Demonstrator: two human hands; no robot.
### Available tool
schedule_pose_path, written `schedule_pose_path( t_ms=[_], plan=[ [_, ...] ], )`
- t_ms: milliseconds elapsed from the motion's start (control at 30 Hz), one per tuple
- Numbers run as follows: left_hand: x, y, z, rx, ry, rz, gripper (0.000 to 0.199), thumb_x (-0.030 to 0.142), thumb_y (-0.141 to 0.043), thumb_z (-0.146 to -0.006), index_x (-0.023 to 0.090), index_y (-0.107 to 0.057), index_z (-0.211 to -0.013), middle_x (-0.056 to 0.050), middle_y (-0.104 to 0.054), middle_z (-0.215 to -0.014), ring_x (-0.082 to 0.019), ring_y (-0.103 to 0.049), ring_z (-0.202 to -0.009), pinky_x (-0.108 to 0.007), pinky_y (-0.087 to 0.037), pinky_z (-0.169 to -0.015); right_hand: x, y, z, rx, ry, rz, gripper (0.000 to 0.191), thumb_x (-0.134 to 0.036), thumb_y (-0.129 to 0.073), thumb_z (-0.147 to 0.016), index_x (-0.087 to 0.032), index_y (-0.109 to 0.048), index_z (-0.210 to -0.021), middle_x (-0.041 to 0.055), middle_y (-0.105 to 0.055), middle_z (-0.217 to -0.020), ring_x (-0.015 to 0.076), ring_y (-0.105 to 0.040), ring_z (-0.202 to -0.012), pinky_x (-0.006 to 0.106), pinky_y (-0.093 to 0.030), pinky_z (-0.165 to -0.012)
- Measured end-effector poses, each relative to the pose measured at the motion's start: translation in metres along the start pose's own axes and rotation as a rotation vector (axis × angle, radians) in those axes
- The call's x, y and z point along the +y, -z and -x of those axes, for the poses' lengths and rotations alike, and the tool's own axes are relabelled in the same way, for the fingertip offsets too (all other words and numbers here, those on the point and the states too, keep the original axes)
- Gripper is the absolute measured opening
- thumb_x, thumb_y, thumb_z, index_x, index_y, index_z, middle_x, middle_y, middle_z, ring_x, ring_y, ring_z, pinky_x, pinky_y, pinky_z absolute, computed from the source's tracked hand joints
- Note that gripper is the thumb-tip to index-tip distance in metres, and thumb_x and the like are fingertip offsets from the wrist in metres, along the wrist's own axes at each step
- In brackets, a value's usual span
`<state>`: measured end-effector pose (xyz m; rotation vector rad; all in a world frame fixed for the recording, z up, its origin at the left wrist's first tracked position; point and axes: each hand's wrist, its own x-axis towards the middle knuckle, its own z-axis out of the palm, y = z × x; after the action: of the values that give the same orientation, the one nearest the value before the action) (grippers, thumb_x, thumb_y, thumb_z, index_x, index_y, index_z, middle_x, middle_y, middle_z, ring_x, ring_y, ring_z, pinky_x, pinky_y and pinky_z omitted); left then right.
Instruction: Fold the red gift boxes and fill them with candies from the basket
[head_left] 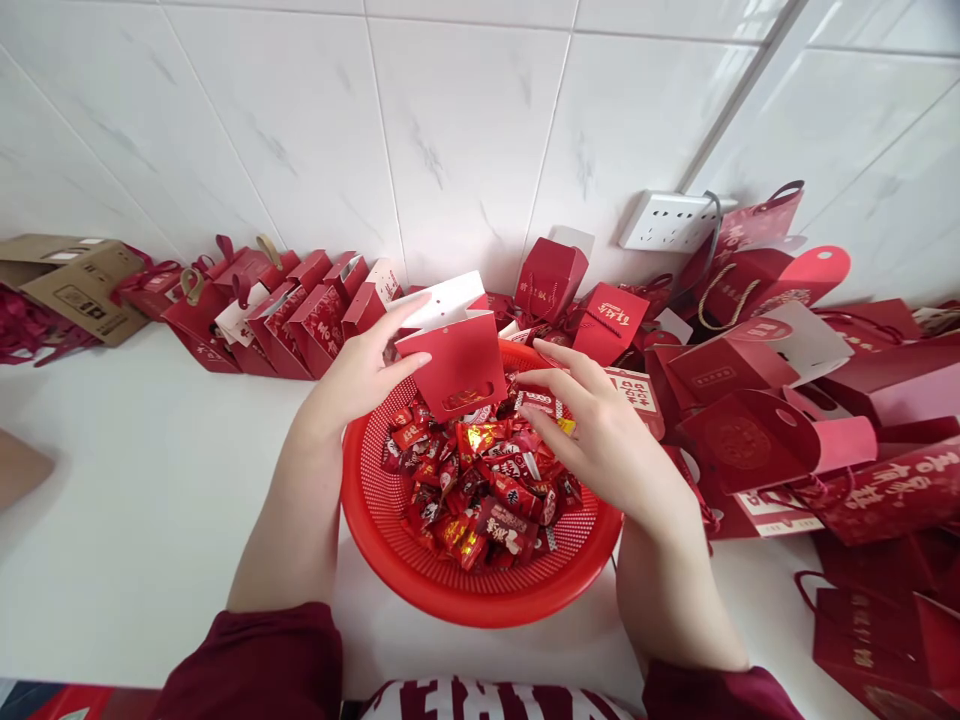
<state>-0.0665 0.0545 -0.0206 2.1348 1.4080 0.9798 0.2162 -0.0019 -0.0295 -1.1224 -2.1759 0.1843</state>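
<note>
My left hand [367,370] grips a small red paper gift box [459,360] by its left side, thumb in front and fingers behind. Its white inner flap stands up at the top, and a cut-out window is low on its front. Below it, a round red plastic basket [480,612] holds many wrapped candies [510,525] in red, dark red and gold. My right hand [596,425] hovers over the basket's right side with fingers apart, near the candies and to the right of the box. Nothing shows in its fingers.
Several closed red gift boxes [319,325] line the wall at left, beside a brown cardboard box [90,285]. Many red boxes [750,440] and bags crowd the right side. A white power strip [667,220] is on the tiled wall. The white table [150,500] extends left.
</note>
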Motion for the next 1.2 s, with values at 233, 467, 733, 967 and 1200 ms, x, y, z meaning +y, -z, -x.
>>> schedule_pose_path(
  t_ms=[233,467,733,967,1200],
  plan=[
    [0.001,-0.002,-0.002,0.207,0.039,0.227,0.067,0.032,-0.079,-0.083,0.03,-0.058,-0.147,-0.007,-0.078,-0.113,-0.027,-0.074,-0.099,-0.042,-0.064,-0.085,0.002,0.0,-0.002,0.077,-0.076,-0.029,0.029,-0.029,-0.057,-0.101,-0.022,-0.061,-0.129,0.0118,-0.065,-0.138,0.0292,-0.061,-0.129,0.052,-0.051,-0.108],
    [0.029,0.0,0.011,0.263,0.076,0.515,0.034,0.028,-0.084,-0.079,0.021,-0.08,-0.112,-0.007,-0.08,-0.103,-0.023,-0.076,-0.091,-0.034,-0.065,-0.079,-0.005,0.0,-0.005,0.044,-0.224,-0.363,0.047,-0.04,-0.062,-0.099,-0.025,-0.053,-0.143,0.0072,-0.07,-0.135,0.0255,-0.067,-0.123,0.044,-0.055,-0.103],
    [0.05,0.0,0.022,0.016,0.12,0.595,0.025,0.029,-0.082,-0.084,0.025,-0.081,-0.109,-0.006,-0.08,-0.11,-0.022,-0.077,-0.097,-0.028,-0.066,-0.081,-0.004,-0.004,-0.006,0.172,-0.311,-0.593,0.039,-0.048,-0.074,-0.089,-0.024,-0.064,-0.118,0.0067,-0.072,-0.123,0.0209,-0.07,-0.104,0.034,-0.061,-0.081],
    [0.05,-0.004,0.02,-0.181,0.263,0.672,0.033,0.037,-0.08,-0.086,0.022,-0.08,-0.116,-0.01,-0.08,-0.11,-0.028,-0.078,-0.095,-0.034,-0.067,-0.08,0.002,-0.006,-0.006,-0.059,-0.367,-0.924,0.038,-0.048,-0.071,-0.091,-0.022,-0.072,-0.119,0.0077,-0.078,-0.115,0.026,-0.074,-0.104,0.042,-0.063,-0.088],
    [0.046,-0.005,0.019,-0.347,0.248,0.683,0.04,0.037,-0.077,-0.089,0.025,-0.074,-0.127,-0.01,-0.077,-0.12,-0.027,-0.077,-0.099,-0.035,-0.066,-0.083,0.001,-0.002,-0.004,-0.079,-0.341,-0.985,0.035,-0.041,-0.072,-0.092,-0.022,-0.073,-0.122,0.0067,-0.077,-0.118,0.0248,-0.075,-0.105,0.04,-0.064,-0.089]
  ],
)
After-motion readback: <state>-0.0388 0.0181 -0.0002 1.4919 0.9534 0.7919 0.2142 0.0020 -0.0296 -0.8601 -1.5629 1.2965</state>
